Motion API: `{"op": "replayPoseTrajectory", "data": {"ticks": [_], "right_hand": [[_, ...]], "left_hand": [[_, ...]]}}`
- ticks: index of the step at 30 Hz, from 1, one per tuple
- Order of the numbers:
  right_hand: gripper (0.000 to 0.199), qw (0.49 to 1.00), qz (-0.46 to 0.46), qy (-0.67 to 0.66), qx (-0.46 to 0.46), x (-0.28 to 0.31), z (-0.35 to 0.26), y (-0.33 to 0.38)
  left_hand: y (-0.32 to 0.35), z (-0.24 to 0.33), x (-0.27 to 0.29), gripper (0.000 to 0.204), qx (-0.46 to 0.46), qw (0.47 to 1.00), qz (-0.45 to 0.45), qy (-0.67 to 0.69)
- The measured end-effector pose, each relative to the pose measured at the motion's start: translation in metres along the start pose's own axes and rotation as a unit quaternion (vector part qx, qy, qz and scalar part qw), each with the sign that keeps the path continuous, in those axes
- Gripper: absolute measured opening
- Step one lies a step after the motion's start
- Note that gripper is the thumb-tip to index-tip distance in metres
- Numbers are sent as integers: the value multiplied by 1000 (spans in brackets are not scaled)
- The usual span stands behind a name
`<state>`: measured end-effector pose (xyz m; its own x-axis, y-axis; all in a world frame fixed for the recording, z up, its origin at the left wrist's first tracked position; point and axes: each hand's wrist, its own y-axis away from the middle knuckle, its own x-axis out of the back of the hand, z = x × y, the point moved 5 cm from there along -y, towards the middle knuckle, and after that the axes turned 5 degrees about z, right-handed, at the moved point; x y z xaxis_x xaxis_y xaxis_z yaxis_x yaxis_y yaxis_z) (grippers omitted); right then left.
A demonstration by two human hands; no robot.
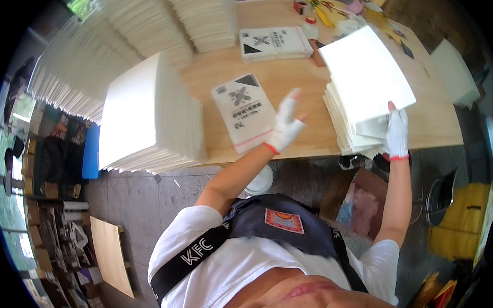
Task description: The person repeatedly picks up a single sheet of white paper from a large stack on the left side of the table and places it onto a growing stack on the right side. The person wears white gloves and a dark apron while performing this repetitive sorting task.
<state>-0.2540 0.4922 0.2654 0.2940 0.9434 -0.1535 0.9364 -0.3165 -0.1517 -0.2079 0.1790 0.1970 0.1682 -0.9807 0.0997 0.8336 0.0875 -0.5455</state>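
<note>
My left hand (285, 127), in a white glove with bare fingertips, is open with fingers spread. It hovers at the right edge of a flat printed plastic bag (243, 112) with black markings and a pink strip along its near end. My right hand (397, 130), gloved the same way, grips the near right corner of a white sheet (368, 71), thumb on top and the other fingers mostly hidden. That sheet lies tilted over a stack of white sheets (339, 117) at the table's front right.
A tall stack of white sheets (133, 110) stands at the left front, with higher stacks (203, 20) behind it. More printed bags (276, 43) lie in a pile at the back of the wooden table (302, 82). Scissors (325, 4) and tape (301, 6) sit at the far right.
</note>
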Motion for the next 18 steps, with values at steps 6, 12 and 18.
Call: {"op": "replayPoseTrajectory", "data": {"ticks": [6,12,18], "right_hand": [[21,933,-244,264,-33,-80,14,105],[25,901,-271,323,105,-97,105,138],[29,864,-320,381,75,-91,125,161]], "left_hand": [[-20,-17,129,81,166,980,70,-85],[40,-77,149,58,298,947,-95,-76],[84,-100,144,55,292,956,-14,-28]]}}
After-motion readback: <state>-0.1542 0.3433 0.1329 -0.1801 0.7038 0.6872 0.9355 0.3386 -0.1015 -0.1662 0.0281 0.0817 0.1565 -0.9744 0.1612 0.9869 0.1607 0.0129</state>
